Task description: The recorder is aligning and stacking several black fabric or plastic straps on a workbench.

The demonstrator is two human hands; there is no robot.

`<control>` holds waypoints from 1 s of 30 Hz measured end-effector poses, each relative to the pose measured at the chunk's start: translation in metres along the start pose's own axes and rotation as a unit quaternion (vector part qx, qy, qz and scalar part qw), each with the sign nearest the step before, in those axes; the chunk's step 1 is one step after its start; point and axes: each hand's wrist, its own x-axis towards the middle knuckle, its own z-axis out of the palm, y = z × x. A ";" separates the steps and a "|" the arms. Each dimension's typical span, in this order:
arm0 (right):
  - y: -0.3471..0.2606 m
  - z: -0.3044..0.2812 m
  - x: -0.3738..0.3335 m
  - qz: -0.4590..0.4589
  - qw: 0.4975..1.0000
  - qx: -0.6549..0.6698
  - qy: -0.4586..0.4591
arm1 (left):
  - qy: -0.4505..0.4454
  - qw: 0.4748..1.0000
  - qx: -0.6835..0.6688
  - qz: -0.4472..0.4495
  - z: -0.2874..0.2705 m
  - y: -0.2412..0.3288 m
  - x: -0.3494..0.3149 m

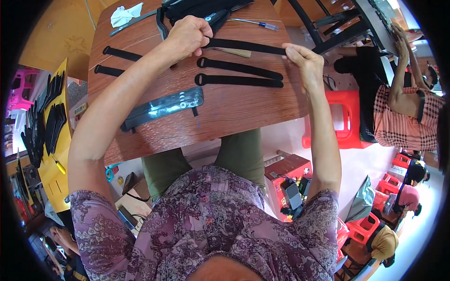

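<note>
A black fabric strap (248,45) is stretched nearly level above the far part of the wooden table. My left hand (187,37) is closed on its left end, hiding that end. At the other end, my right hand (303,63) pinches the strap between thumb and fingers. Just nearer to me lie two like straps with looped left ends, an upper strap (243,69) and a lower strap (243,81). Beyond my left forearm, two more straps (123,54) are partly covered by the arm. A tan strip (236,52) shows beneath the held strap.
On the table (243,105), a black bundle in clear plastic (164,108) lies near the front edge. Farther back are a screwdriver (262,24), a crumpled white tissue (125,15) and black packs (201,9). A red stool (337,117) and a co-worker (403,112) are at right.
</note>
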 end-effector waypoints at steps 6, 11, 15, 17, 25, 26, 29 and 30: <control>0.038 -0.005 0.035 -0.035 0.980 -0.195 0.025 | 0.026 0.991 0.132 0.003 0.013 -0.004 -0.002; 0.041 0.005 0.035 -0.078 0.945 -0.312 0.054 | 0.092 0.970 0.205 0.096 0.005 -0.024 -0.007; 0.042 -0.007 0.034 -0.258 0.848 -0.461 0.044 | 0.110 0.951 0.226 0.178 -0.017 -0.010 -0.024; 0.036 -0.008 0.029 -0.264 0.840 -0.473 0.032 | 0.093 0.967 0.184 0.152 -0.034 -0.016 -0.039; 0.014 0.008 -0.023 -0.311 0.835 -0.453 0.035 | 0.099 0.995 -0.021 -0.017 -0.123 -0.034 -0.116; 0.011 0.015 -0.031 -0.314 0.835 -0.451 0.031 | 0.117 0.993 0.008 0.013 -0.131 -0.058 -0.126; 0.006 0.034 -0.057 -0.287 0.877 -0.385 0.012 | 0.120 0.992 0.028 -0.032 -0.139 -0.074 -0.149; 0.002 0.043 -0.067 -0.282 0.886 -0.368 0.001 | 0.115 0.993 0.018 -0.035 -0.138 -0.079 -0.154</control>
